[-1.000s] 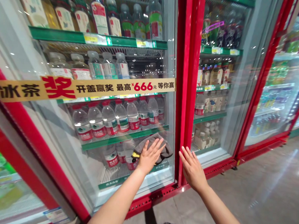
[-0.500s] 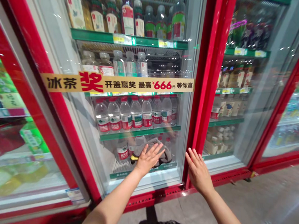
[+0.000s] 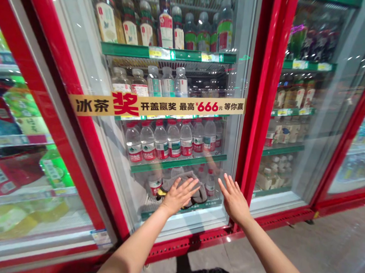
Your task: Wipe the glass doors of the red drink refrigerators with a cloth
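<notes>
My left hand point(image 3: 179, 195) is stretched out with its fingers spread, in front of the lower part of a glass cooler door. Behind it, on the bottom shelf, lies a grey cloth-like item point(image 3: 200, 192) with a bit of yellow, partly covered by the hand. To the right, my right hand point(image 3: 233, 198) has its fingers apart, near the door's right edge. Neither hand holds anything; whether they touch the glass I cannot tell. Several red-capped water bottles point(image 3: 174, 142) stand on the shelf above. A beige banner point(image 3: 159, 106) crosses the door.
Red cooler frames point(image 3: 258, 116) stand between the doors. Upper shelves hold bottled drinks point(image 3: 166, 28). At the left, another cooler holds green and red packages point(image 3: 55, 168). More drinks coolers run off to the right above the grey floor point(image 3: 326, 252).
The coolers have shifted a little to the right in view. My right hand has moved left, from the red frame to in front of the glass door, closer to my left hand.
</notes>
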`<action>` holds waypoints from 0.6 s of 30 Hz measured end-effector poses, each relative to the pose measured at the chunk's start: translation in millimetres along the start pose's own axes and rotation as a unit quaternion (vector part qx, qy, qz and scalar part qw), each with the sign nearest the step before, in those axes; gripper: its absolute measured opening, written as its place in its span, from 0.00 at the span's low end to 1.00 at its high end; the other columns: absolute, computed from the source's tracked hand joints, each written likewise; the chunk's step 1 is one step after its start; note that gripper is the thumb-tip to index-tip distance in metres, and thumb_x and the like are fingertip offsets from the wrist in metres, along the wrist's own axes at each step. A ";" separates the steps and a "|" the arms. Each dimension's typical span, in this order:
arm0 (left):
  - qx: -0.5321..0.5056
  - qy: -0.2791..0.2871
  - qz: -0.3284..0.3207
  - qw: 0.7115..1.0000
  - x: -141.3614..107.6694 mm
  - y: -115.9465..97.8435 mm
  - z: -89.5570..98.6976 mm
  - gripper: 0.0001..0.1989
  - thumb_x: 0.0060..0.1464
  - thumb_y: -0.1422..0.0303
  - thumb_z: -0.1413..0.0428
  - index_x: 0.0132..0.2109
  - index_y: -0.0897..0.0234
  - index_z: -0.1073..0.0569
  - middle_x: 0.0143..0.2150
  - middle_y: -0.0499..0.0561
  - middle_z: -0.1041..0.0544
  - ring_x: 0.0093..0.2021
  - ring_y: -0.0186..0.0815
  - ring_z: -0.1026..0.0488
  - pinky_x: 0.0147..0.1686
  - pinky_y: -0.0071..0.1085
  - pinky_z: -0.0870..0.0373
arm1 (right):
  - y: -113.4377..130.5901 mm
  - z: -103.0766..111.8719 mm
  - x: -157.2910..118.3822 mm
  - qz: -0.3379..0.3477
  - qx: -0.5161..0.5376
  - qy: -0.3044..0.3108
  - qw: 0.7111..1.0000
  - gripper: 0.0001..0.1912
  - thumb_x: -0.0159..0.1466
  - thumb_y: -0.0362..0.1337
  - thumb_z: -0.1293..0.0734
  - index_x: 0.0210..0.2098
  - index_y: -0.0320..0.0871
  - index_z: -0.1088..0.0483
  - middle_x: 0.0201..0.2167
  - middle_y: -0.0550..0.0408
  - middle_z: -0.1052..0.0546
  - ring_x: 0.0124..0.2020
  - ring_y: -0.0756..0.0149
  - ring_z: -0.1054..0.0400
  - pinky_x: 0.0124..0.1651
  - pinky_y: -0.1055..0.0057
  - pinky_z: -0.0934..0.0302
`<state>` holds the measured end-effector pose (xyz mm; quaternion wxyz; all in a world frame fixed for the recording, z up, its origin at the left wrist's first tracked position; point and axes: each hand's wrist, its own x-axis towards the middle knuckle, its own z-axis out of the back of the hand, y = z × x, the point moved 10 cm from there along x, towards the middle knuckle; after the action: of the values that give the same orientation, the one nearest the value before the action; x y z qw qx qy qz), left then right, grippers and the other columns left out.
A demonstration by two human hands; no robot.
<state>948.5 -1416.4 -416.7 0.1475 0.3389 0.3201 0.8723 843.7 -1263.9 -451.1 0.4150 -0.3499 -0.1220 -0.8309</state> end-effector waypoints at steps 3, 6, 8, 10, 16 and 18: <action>0.002 0.014 -0.080 0.997 3.5 -12.2 1.3 0.34 0.60 0.59 0.43 0.71 0.52 0.40 0.76 0.42 0.53 0.77 0.37 0.71 0.72 0.51 0.80 | 7.6 -11.2 1.6 -0.007 -0.019 -0.008 1.000 0.58 0.57 0.17 0.41 0.73 0.48 0.81 0.75 0.39 0.72 0.74 0.44 0.55 0.66 0.52 0.39; 0.002 -0.001 -0.018 1.000 16.8 18.2 17.3 0.35 0.61 0.57 0.44 0.72 0.50 0.44 0.76 0.42 0.51 0.77 0.36 0.71 0.72 0.52 0.81 | 13.7 -17.2 1.0 -0.008 -0.039 -0.015 0.999 0.59 0.56 0.17 0.40 0.73 0.45 0.83 0.73 0.35 0.76 0.73 0.40 0.55 0.65 0.51 0.38; 0.010 -0.018 0.081 0.997 11.2 47.0 27.8 0.35 0.62 0.56 0.45 0.73 0.49 0.46 0.75 0.43 0.49 0.77 0.37 0.73 0.71 0.55 0.82 | 16.0 -19.2 0.5 -0.010 -0.049 -0.018 0.999 0.59 0.56 0.17 0.39 0.73 0.44 0.82 0.73 0.34 0.77 0.73 0.38 0.55 0.65 0.50 0.38; 0.023 -0.023 0.142 0.989 -8.1 58.7 30.2 0.35 0.62 0.55 0.45 0.72 0.48 0.44 0.75 0.45 0.47 0.77 0.39 0.75 0.71 0.57 0.83 | 17.4 -20.7 0.0 -0.012 -0.054 -0.017 0.998 0.59 0.56 0.17 0.39 0.73 0.42 0.82 0.72 0.33 0.78 0.73 0.36 0.56 0.65 0.50 0.38; 0.040 0.015 -0.010 0.999 -43.0 16.7 12.2 0.34 0.60 0.52 0.44 0.71 0.47 0.41 0.76 0.42 0.49 0.77 0.40 0.74 0.71 0.55 0.84 | 16.7 -22.4 -2.2 -0.011 -0.069 -0.012 0.997 0.57 0.59 0.18 0.40 0.72 0.43 0.84 0.72 0.32 0.78 0.73 0.37 0.56 0.63 0.52 0.36; 0.034 0.021 -0.040 0.998 -38.7 22.7 14.7 0.35 0.61 0.53 0.44 0.72 0.48 0.43 0.76 0.42 0.51 0.77 0.39 0.73 0.71 0.54 0.83 | 14.5 -21.4 -3.4 -0.010 -0.073 -0.007 0.997 0.55 0.61 0.19 0.41 0.72 0.45 0.85 0.73 0.34 0.77 0.73 0.39 0.54 0.64 0.50 0.37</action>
<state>985.8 -1445.0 -412.7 0.1642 0.3125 0.3656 0.8612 846.1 -1281.5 -470.2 0.3788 -0.3840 -0.0672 -0.8394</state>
